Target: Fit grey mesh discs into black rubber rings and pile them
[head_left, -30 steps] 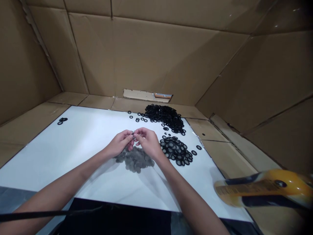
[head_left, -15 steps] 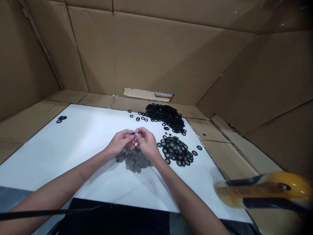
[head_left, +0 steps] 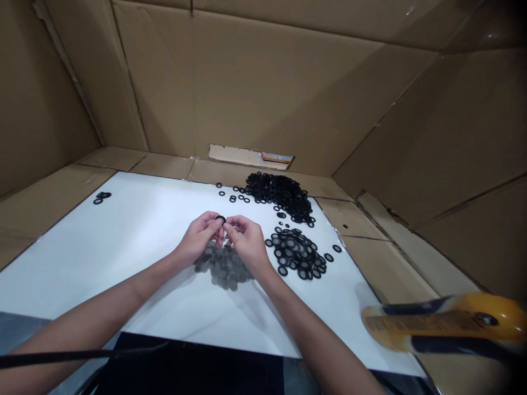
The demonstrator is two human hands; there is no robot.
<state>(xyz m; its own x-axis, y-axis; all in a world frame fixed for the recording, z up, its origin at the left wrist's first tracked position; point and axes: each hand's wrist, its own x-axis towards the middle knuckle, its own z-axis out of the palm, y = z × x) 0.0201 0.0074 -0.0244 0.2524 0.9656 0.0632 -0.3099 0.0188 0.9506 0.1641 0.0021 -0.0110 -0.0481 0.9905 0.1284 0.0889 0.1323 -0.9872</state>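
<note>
Between the fingertips of my left hand (head_left: 200,235) and my right hand (head_left: 247,236) is a small black ring (head_left: 221,219), pinched from both sides above the white board. Its centre is too small to make out well. Just below my hands lies a heap of grey mesh discs (head_left: 226,269). Right of my right hand sits a pile of black rings with grey discs in them (head_left: 298,252). Farther back is a larger pile of plain black rings (head_left: 280,195), with several loose ones at its left side.
The white board (head_left: 135,230) rests on cardboard (head_left: 362,214), with tall cardboard walls (head_left: 263,82) around it. A few black rings (head_left: 102,196) lie at the far left. A yellow and black object (head_left: 444,323), kind unclear, juts in at the lower right.
The ring has turned so that its round outline shows more, and it has shifted slightly left and up with my fingers. The piles look the same.
</note>
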